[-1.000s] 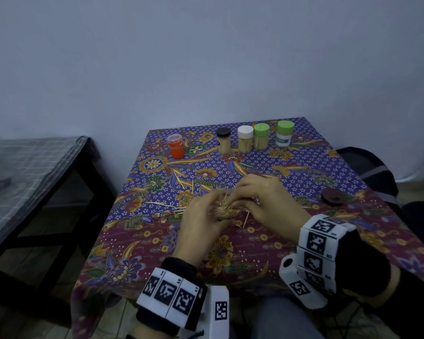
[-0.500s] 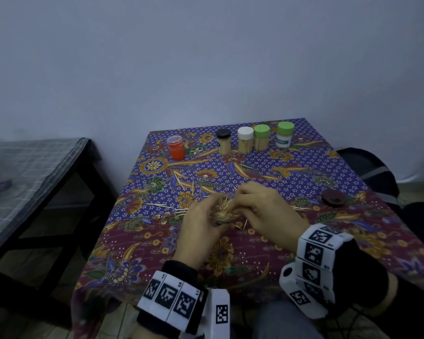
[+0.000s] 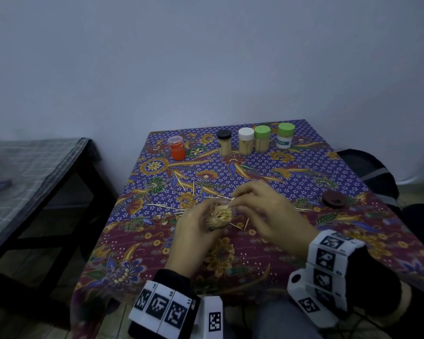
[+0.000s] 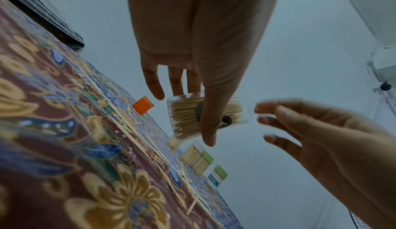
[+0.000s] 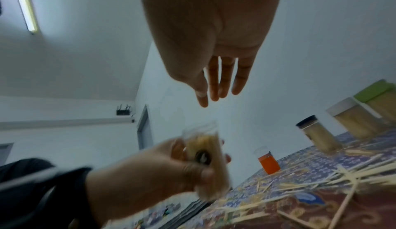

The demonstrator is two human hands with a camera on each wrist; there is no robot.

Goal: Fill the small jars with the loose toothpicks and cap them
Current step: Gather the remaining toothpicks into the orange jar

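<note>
From the head camera, four small clear jars packed with toothpicks stand capped in a row at the far edge of the floral-patterned tablecloth [image 3: 304, 172]: a black-capped jar [image 3: 224, 143], a white-capped jar [image 3: 246, 141], a green-capped jar [image 3: 262, 139] and a second, labelled green-capped jar [image 3: 285, 136]. A small orange jar with a clear lid [image 3: 176, 148] stands apart to their left. Those look finished. Nearer, the left hand [image 3: 194, 231] curls around a clear uncapped jar of toothpicks [image 3: 218, 216] held above the cloth, while the right hand [image 3: 267, 214] reaches to its mouth. Loose wooden toothpicks [image 3: 167, 206] lie scattered beside the hands, and a dark round cap [image 3: 334, 198] waits well off to the right.

The left wrist camera shows the thumb and fingers clamped on the clear jar, tilted and nearly full. The right hand's fingers are spread and relaxed just beside the rim, holding nothing I can make out through the blur.

The right wrist camera confirms straight, empty fingers above the jar, with many toothpicks left on the cloth.

By my judgement the task is well past halfway: this jar needs topping up and capping, and the scattered toothpicks need gathering.
</note>
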